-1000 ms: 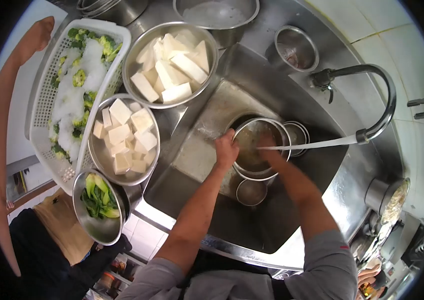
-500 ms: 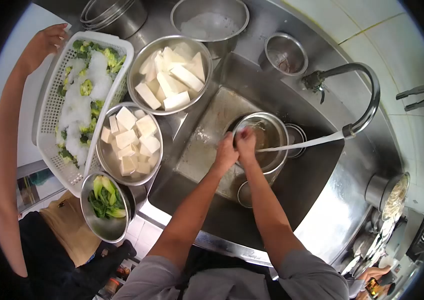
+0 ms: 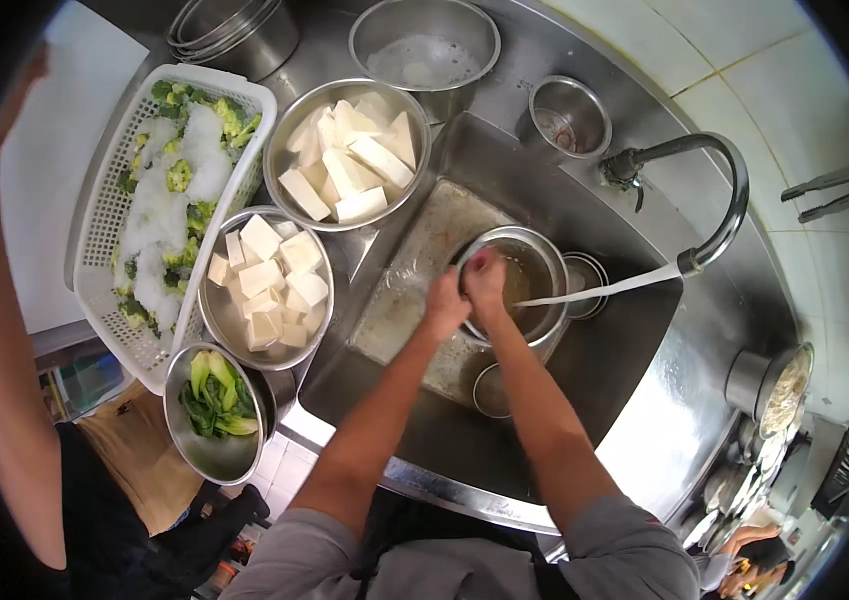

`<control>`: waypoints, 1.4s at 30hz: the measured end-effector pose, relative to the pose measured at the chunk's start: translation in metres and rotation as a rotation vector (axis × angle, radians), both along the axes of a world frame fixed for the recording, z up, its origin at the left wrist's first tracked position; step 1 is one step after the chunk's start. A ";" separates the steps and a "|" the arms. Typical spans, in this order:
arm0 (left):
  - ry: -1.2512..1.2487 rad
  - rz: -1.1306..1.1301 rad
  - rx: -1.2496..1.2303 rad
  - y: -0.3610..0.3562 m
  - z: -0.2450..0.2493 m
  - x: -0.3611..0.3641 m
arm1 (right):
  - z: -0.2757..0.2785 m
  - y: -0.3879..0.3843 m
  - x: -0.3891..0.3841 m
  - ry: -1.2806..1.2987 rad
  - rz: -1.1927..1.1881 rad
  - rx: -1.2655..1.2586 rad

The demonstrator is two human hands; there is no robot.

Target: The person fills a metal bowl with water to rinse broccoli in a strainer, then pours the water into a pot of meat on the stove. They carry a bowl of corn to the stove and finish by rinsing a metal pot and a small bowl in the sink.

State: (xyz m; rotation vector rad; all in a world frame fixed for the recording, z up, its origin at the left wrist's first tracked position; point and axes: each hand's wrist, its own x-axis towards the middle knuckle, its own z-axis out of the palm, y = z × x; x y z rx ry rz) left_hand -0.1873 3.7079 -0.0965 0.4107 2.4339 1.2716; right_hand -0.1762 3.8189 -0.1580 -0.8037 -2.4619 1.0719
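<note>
Water runs from the curved faucet [image 3: 735, 200] into a round steel bowl [image 3: 553, 262] standing in the sink [image 3: 425, 420]. Over the left part of that bowl, my left hand [image 3: 448, 300] and my right hand [image 3: 486, 280] are pressed close together. Both have their fingers curled. Something small and reddish shows at the top of my right hand, too small to name. What my left hand holds, if anything, is hidden.
Left of the sink are bowls of white blocks [image 3: 353, 160] [image 3: 265, 280], a bowl of leafy greens [image 3: 217, 395] and a white basket [image 3: 95, 240] of iced broccoli. A co-worker's arm [image 3: 5, 350] is at far left. Steel pots [image 3: 570, 115] stand behind.
The co-worker's hand has moved up and left, away from the basket. My hands remain together over the bowl, and the whole view has shifted slightly.
</note>
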 end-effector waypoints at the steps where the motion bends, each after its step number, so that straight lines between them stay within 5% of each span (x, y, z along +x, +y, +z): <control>1: 0.002 -0.066 0.017 -0.016 -0.004 -0.013 | 0.020 0.005 0.020 -0.236 0.316 -0.350; 4: 0.029 -0.050 0.049 -0.028 0.022 -0.034 | 0.044 0.053 0.046 -0.245 0.752 0.317; 6: 0.060 0.148 0.083 -0.024 0.032 -0.026 | 0.089 0.081 0.037 -0.328 0.892 0.353; 8: 0.046 0.319 -0.075 -0.028 0.015 0.007 | 0.090 0.091 0.048 -0.498 1.158 0.680; 10: -0.129 0.358 -0.103 -0.038 0.003 0.033 | -0.012 0.096 0.093 -0.627 1.154 0.683; 11: 0.025 0.384 -0.073 -0.031 -0.007 0.037 | -0.050 0.095 0.110 -0.694 1.147 0.686; 13: -0.013 0.378 -0.050 -0.016 -0.012 0.038 | -0.047 0.044 0.092 -1.161 1.102 0.365; 15: -0.018 0.363 -0.067 -0.009 -0.010 0.031 | -0.105 -0.003 0.086 -1.003 0.551 -0.399; 21: 0.202 0.208 0.038 -0.008 -0.003 -0.003 | -0.052 0.013 0.092 -0.816 0.955 -0.166; 23: 0.115 0.137 0.068 -0.010 -0.001 0.004 | 0.002 0.048 0.086 -1.327 1.242 0.317; 26: 0.162 0.202 -0.030 0.006 0.005 0.013 | -0.032 0.039 0.095 -1.339 1.077 0.155; 30: 0.125 0.150 -0.029 0.005 0.000 0.015 | -0.092 -0.001 0.082 -0.871 0.716 -0.120; 34: 0.147 0.066 -0.039 -0.001 -0.008 0.005 | -0.068 0.055 0.027 -0.765 0.888 0.501; 36: 0.137 0.116 -0.051 0.001 -0.005 0.004 | -0.119 0.125 0.048 -0.325 0.995 0.615; 39: 0.078 0.152 -0.026 0.015 -0.010 0.001 | -0.104 0.133 0.039 -0.548 0.874 0.355; 42: 0.166 0.241 -0.037 0.029 -0.008 -0.004 | -0.077 0.074 0.035 -0.404 0.421 -0.326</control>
